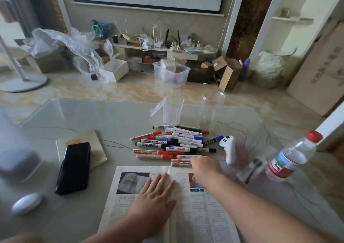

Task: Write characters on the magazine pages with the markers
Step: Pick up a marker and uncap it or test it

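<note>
left hand (155, 194) flat, pinning the floppy magazine (206, 216); right hand (205, 168) over the near markers (181, 163), grip hidden. light, slick barrels: pinch 1 mid-body.

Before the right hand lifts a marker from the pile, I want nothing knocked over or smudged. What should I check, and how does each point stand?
1. Magazine lies open and flat: ok.
2. Left hand presses flat on the left page: ok.
3. Right hand is at the near edge of the marker pile: ok.
4. A marker is gripped in the right hand: cannot tell, the grip is hidden.
5. Water bottle has its cap on: ok.
6. White controller is apart from the right hand: ok, but close.
</note>
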Tool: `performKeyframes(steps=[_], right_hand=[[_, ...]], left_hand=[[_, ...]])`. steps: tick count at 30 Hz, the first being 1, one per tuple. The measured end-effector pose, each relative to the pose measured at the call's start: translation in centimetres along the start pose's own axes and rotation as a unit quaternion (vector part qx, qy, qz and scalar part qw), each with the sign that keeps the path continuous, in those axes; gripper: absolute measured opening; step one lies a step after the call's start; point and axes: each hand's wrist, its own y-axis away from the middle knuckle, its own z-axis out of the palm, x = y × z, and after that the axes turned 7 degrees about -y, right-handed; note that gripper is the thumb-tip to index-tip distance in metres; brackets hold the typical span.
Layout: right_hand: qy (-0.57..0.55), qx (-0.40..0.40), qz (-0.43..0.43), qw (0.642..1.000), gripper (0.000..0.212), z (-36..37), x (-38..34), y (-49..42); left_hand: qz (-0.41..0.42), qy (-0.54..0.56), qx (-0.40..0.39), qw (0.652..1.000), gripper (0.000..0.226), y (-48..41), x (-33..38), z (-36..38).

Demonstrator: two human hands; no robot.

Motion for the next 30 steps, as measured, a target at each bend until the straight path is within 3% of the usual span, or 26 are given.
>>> performKeyframes(steps=[4, 7, 11, 14, 17, 20, 22, 25, 28, 30], right_hand=[[0.044, -0.026, 0.017, 0.999, 0.031, -1.3, 0.1, -0.2], [0.070, -0.017, 0.020, 0.997, 0.031, -2.5, -0.1, -0.4], [-0.035, 0.036, 0.010, 0.999, 0.013, -4.7, -0.9, 0.8], [-0.183, 0.048, 0.055, 0.980, 0.007, -5.9, -1.5, 2.9], [-0.447, 0.021, 0.093, 0.889, 0.007, -6.3, -1.8, 5.5], [-0.600, -0.044, 0.084, 0.794, 0.009, -6.4, -1.8, 7.4], [-0.662, -0.085, 0.076, 0.741, 0.010, -6.6, -1.9, 7.8], [-0.711, -0.127, 0.052, 0.690, 0.017, -6.7, -2.1, 7.4], [-0.759, -0.144, 0.052, 0.632, 0.017, -6.6, -2.3, 6.6], [-0.782, -0.123, 0.070, 0.607, 0.015, -6.1, -2.1, 5.8]], left_hand=[[0.001, -0.006, -0.011, 1.000, 0.099, -0.5, -0.4, -0.7], [-0.009, -0.012, -0.037, 0.999, 0.087, -0.6, -0.8, -1.3], [-0.024, -0.005, -0.036, 0.999, 0.104, -1.0, -1.5, -1.9], [-0.033, -0.019, -0.035, 0.999, 0.082, -0.9, -1.5, -2.1], [-0.037, 0.038, -0.039, 0.998, 0.068, 0.0, -0.3, -4.1], [-0.047, 0.174, -0.010, 0.984, 0.054, 1.0, 1.0, -8.3], [-0.037, 0.253, 0.011, 0.967, 0.037, 2.0, 1.1, -10.6], [-0.028, 0.309, 0.037, 0.950, 0.012, 3.1, 0.2, -12.0], [-0.053, 0.378, 0.034, 0.924, 0.005, 3.0, -0.9, -11.8], [-0.049, 0.361, 0.034, 0.931, 0.003, 2.0, -1.6, -11.4]])
